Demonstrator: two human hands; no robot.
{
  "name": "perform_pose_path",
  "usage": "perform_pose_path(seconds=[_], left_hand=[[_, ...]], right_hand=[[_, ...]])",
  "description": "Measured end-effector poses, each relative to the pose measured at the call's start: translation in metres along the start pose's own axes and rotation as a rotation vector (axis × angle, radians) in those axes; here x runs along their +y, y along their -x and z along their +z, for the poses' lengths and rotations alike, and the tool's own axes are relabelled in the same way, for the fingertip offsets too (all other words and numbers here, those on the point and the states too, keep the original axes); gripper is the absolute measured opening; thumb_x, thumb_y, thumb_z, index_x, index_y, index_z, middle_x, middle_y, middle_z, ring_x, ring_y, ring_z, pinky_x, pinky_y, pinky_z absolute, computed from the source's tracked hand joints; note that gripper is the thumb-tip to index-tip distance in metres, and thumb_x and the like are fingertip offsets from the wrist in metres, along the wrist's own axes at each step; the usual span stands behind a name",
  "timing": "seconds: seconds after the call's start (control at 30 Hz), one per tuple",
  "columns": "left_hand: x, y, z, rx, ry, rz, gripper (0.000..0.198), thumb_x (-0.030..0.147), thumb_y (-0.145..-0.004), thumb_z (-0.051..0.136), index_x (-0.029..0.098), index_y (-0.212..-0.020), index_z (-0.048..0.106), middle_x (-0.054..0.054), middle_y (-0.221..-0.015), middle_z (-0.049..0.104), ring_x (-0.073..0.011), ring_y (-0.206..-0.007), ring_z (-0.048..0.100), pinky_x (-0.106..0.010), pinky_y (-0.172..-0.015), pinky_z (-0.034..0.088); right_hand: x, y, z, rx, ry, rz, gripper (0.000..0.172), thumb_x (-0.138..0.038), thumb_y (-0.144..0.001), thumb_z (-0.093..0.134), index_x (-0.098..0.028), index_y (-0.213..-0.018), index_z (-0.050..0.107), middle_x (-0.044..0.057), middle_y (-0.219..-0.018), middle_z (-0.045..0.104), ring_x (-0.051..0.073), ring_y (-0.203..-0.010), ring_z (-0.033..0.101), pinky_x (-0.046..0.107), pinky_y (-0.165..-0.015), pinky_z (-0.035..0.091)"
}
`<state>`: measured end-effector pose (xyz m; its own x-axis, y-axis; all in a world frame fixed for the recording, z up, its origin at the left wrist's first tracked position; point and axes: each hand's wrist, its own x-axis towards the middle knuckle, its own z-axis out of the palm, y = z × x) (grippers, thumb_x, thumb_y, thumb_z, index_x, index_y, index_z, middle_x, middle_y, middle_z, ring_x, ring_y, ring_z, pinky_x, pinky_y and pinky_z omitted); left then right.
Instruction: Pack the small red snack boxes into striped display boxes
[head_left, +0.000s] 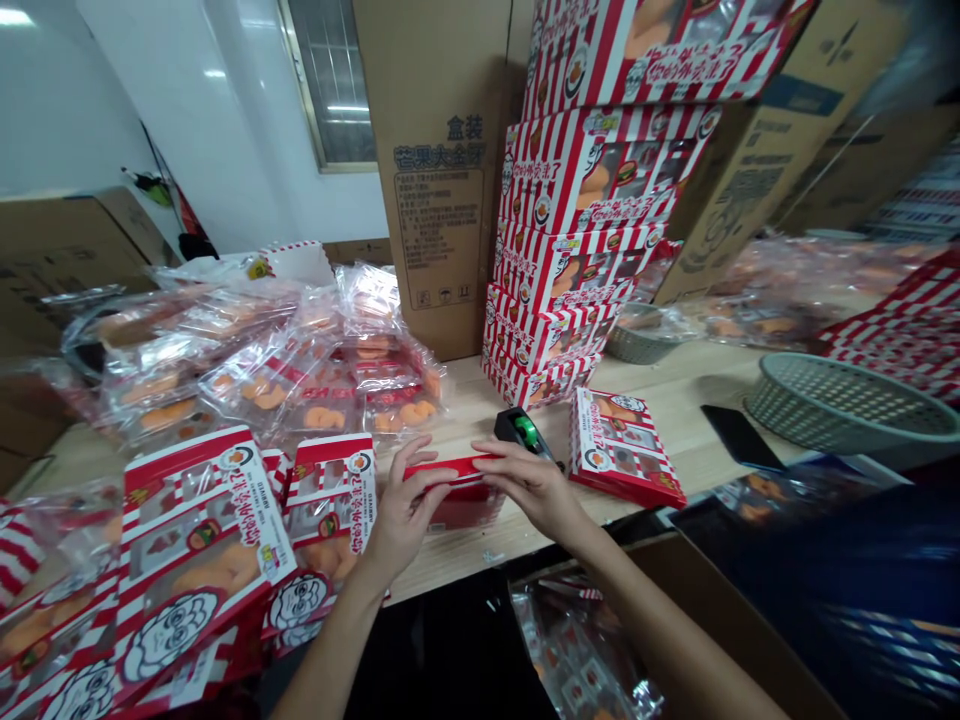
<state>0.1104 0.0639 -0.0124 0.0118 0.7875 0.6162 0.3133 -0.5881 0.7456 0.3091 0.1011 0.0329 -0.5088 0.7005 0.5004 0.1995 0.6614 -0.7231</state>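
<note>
A red box (466, 508) stands on edge on the table in front of me, its narrow red top side facing up. My left hand (407, 500) grips its left end, fingers over the top edge. At the other end my right hand (531, 485) has its fingers and thumb pressed on the top edge. Just behind the box sits a black tape dispenser (517, 428) with a green core. A red-and-white striped window box (621, 447) lies flat to the right of my right hand.
Striped boxes (551, 260) are stacked high behind the dispenser. Bagged orange toy pieces (322, 370) are heaped at the left, with more window boxes (199, 540) nearer me. A phone (742, 437) and a green basket (847, 405) are at the right. An open carton (697, 620) stands below the table edge.
</note>
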Motion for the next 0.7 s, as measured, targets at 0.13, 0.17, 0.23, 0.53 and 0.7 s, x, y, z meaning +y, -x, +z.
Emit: perform_pose_path(seconds=[0.13, 0.17, 0.23, 0.53, 0.7], left_hand=[[0.000, 0.000, -0.001, -0.004, -0.008, 0.010, 0.017, 0.019, -0.084, 0.051, 0.026, -0.093, 0.063, -0.005, -0.129, 0.039, -0.0169, -0.109, 0.051, -0.037, -0.093, 0.042], [-0.001, -0.001, -0.001, 0.000, -0.011, 0.015, 0.016, 0.019, -0.084, 0.051, 0.026, -0.093, 0.062, -0.005, -0.129, 0.040, -0.0168, -0.108, 0.051, -0.037, -0.092, 0.043], [-0.002, -0.003, 0.000, 0.002, -0.029, 0.028, 0.016, 0.018, -0.084, 0.052, 0.025, -0.094, 0.062, -0.005, -0.128, 0.041, -0.0165, -0.107, 0.052, -0.036, -0.091, 0.044], [-0.004, -0.010, 0.008, 0.079, -0.357, 0.205, 0.019, 0.018, -0.081, 0.055, 0.027, -0.097, 0.061, -0.004, -0.130, 0.038, -0.0214, -0.118, 0.038, -0.044, -0.097, 0.036], [-0.001, -0.023, 0.018, 0.121, -0.432, 0.260, 0.016, 0.018, -0.081, 0.056, 0.025, -0.093, 0.064, -0.005, -0.127, 0.044, -0.0222, -0.118, 0.035, -0.044, -0.097, 0.034]], right_hand=[[-0.001, 0.003, 0.000, 0.029, -0.218, 0.114, 0.015, -0.025, -0.083, 0.057, -0.026, -0.094, 0.066, 0.006, -0.117, 0.059, 0.018, -0.109, 0.054, 0.035, -0.094, 0.042], [0.000, 0.002, 0.000, 0.055, -0.290, 0.141, 0.012, -0.026, -0.082, 0.058, -0.025, -0.090, 0.066, 0.006, -0.114, 0.061, 0.018, -0.107, 0.055, 0.035, -0.092, 0.043], [0.002, 0.001, 0.000, 0.110, -0.391, 0.165, 0.006, -0.026, -0.080, 0.061, -0.024, -0.083, 0.066, 0.005, -0.107, 0.064, 0.018, -0.102, 0.058, 0.035, -0.090, 0.044], [0.004, 0.004, 0.001, 0.129, 0.012, -0.062, 0.013, -0.019, -0.077, 0.064, -0.025, -0.088, 0.068, 0.004, -0.096, 0.068, 0.018, -0.093, 0.063, 0.041, -0.098, 0.038], [0.007, 0.006, 0.003, 0.068, 0.101, -0.146, 0.025, -0.015, -0.082, 0.057, -0.026, -0.103, 0.064, 0.006, -0.116, 0.060, 0.017, -0.105, 0.056, 0.031, -0.090, 0.045]])
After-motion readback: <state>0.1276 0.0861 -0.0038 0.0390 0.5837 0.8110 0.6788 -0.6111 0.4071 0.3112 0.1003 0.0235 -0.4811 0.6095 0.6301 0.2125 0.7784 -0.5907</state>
